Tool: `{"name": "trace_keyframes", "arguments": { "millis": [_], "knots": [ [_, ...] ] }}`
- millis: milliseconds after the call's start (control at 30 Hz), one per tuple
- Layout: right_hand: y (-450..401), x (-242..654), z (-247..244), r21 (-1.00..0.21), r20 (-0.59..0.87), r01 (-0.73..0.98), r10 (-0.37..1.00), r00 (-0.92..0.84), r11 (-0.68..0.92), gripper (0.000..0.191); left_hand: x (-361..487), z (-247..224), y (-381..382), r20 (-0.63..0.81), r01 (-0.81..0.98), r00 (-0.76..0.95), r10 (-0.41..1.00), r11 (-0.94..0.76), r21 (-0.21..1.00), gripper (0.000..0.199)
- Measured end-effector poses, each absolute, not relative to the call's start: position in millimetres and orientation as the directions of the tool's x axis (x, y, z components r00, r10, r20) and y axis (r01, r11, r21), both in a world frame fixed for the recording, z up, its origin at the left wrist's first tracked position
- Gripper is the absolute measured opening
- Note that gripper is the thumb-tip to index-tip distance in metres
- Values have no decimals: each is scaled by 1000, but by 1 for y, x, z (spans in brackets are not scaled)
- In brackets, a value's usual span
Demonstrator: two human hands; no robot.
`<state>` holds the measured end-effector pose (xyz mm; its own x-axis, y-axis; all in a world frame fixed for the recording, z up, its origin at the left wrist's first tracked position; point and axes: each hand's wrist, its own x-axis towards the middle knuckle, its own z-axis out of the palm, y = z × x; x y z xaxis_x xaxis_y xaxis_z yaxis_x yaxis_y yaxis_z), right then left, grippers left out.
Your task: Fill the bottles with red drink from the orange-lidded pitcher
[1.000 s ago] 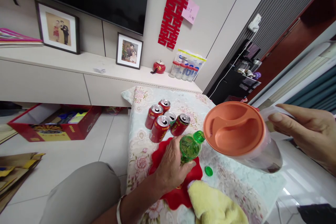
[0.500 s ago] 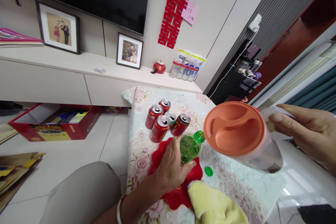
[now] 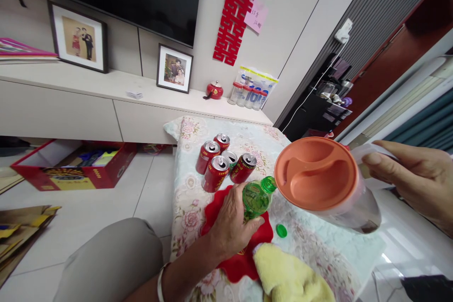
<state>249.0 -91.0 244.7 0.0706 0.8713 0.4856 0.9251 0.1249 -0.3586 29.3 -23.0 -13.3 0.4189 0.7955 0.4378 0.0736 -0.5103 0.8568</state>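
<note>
My left hand (image 3: pixel 231 226) is wrapped round a green plastic bottle (image 3: pixel 257 198) with no cap on it, over a red scalloped mat (image 3: pixel 240 264). My right hand (image 3: pixel 412 177) grips the handle of a clear pitcher (image 3: pixel 368 212) with an orange lid (image 3: pixel 316 173). The pitcher is tilted towards the bottle, its lid edge at the bottle's mouth; some dark liquid shows low in it. A green cap (image 3: pixel 281 230) lies on the cloth right of the mat. Several opened cans, such as a red one (image 3: pixel 215 174), stand behind the bottle. A yellow towel (image 3: pixel 290 273) lies in front.
A flowered tablecloth (image 3: pixel 191 193) covers the table. Behind it, a long white cabinet (image 3: pixel 148 108) bears framed photos, a red pot (image 3: pixel 214 90) and red-lidded jars (image 3: pixel 246 96). On the floor at the left is a red box (image 3: pixel 116 170). My knee (image 3: pixel 113 259) is beside the table.
</note>
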Motion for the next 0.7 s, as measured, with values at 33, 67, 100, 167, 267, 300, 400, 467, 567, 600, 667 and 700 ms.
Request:
{"name": "trace_keyframes", "arguments": {
  "millis": [33, 67, 100, 167, 267, 300, 400, 467, 567, 600, 667, 700],
  "knots": [
    [-91, 248, 245, -356, 490, 926, 869, 72, 124, 51, 29, -13, -23, 434, 75, 423, 795, -508, 858, 64],
    [-91, 247, 246, -352, 493, 928, 867, 72, 123, 52, 29, -13, -23, 432, 77, 425, 796, -507, 858, 63],
    [-91, 246, 246, -347, 494, 930, 867, 67, 126, 53, 29, -13, -23, 431, 79, 427, 795, -507, 858, 63],
    [-91, 245, 246, -336, 500, 933, 864, 60, 130, 50, 29, -13, -23, 434, 78, 426, 794, -510, 857, 64],
    [-91, 245, 244, -330, 501, 933, 864, 46, 142, 43, 28, -12, -23, 427, 78, 431, 795, -504, 860, 63],
    [-91, 245, 244, -328, 501, 933, 864, 42, 145, 41, 28, -12, -23, 423, 78, 435, 795, -501, 862, 63],
    [-91, 244, 244, -333, 498, 932, 866, 43, 145, 40, 29, -12, -23, 427, 87, 431, 795, -508, 857, 64],
    [-91, 243, 244, -338, 502, 930, 864, 51, 142, 40, 29, -12, -23, 436, 94, 420, 796, -516, 851, 66],
    [-91, 243, 245, -327, 499, 935, 865, 47, 138, 42, 30, -12, -24, 436, 93, 409, 801, -512, 854, 66],
    [-91, 243, 246, -322, 499, 937, 865, 47, 135, 43, 29, -12, -24, 435, 90, 409, 803, -509, 856, 66],
    [-91, 243, 247, -320, 499, 939, 865, 51, 129, 44, 29, -11, -24, 431, 86, 411, 803, -505, 859, 65],
    [-91, 244, 247, -323, 500, 938, 864, 52, 130, 46, 29, -10, -24, 428, 87, 415, 803, -503, 860, 64]
  ]
}}
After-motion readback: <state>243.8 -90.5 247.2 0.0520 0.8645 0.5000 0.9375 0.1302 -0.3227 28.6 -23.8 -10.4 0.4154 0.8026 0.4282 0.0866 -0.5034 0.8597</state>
